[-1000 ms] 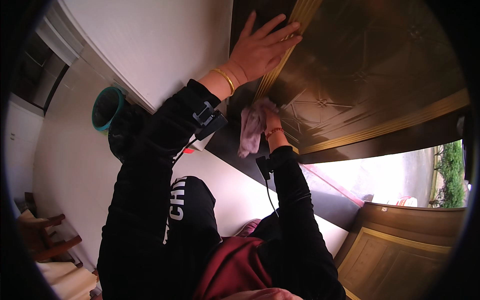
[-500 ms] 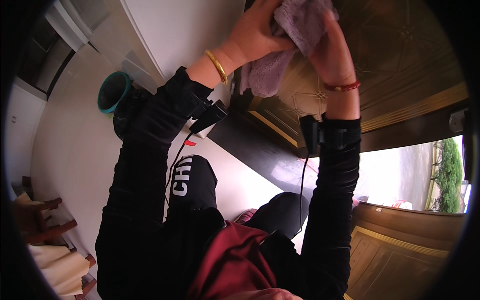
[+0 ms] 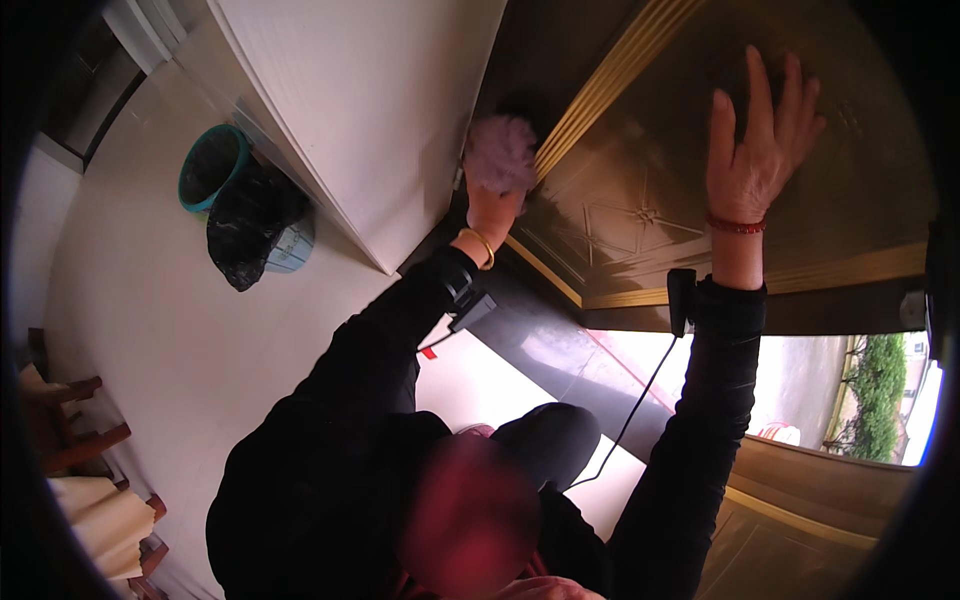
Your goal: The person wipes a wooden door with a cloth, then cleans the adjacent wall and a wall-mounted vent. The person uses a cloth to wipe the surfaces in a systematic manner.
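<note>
Pink cloth [image 3: 501,152] bunched in left hand [image 3: 492,205] — right hand [image 3: 757,150] splayed flat on bronze door [image 3: 640,215].

No packages, labels, signs or screens can be made out in this view. The nearest thing to a package is a crumpled black plastic bag [image 3: 248,225] on the pale floor [image 3: 130,330], touching a teal-rimmed round bin [image 3: 208,165] on its lower right side; it bears no label that shows.
</note>
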`<action>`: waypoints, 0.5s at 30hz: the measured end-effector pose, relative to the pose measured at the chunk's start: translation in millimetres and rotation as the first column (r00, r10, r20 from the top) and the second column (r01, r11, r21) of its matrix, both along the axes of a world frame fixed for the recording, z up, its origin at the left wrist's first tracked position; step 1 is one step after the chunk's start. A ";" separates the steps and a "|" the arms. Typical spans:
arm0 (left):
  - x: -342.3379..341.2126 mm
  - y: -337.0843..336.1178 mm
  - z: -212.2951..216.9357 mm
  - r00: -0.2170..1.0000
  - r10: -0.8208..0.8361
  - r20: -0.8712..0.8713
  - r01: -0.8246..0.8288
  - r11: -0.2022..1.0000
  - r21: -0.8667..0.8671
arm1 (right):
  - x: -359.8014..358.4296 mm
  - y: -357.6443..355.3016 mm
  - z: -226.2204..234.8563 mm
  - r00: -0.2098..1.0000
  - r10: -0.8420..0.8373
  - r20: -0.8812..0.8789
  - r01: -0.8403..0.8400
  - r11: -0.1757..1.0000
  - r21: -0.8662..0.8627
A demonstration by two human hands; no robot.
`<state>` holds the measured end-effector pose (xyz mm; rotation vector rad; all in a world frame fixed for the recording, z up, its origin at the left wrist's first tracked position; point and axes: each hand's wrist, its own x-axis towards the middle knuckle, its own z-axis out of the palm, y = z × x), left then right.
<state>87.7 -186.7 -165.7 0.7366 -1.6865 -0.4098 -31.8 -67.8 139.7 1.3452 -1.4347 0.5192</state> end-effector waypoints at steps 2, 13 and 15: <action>-8.9 11.0 -39.9 0.996 -0.089 -0.006 0.086 0.937 0.338 | -8.0 -3.5 -4.4 0.992 -0.120 -0.032 0.120 0.993 0.003; -8.4 27.1 -188.4 0.801 -0.063 -0.595 0.598 0.106 0.794 | -15.9 -9.6 -12.6 0.915 -0.346 -0.207 0.347 0.937 -0.030; -2.0 22.2 -210.7 0.764 -0.091 -0.638 0.638 -0.040 0.769 | -15.7 -9.6 -12.5 0.895 -0.368 -0.251 0.371 0.928 -0.036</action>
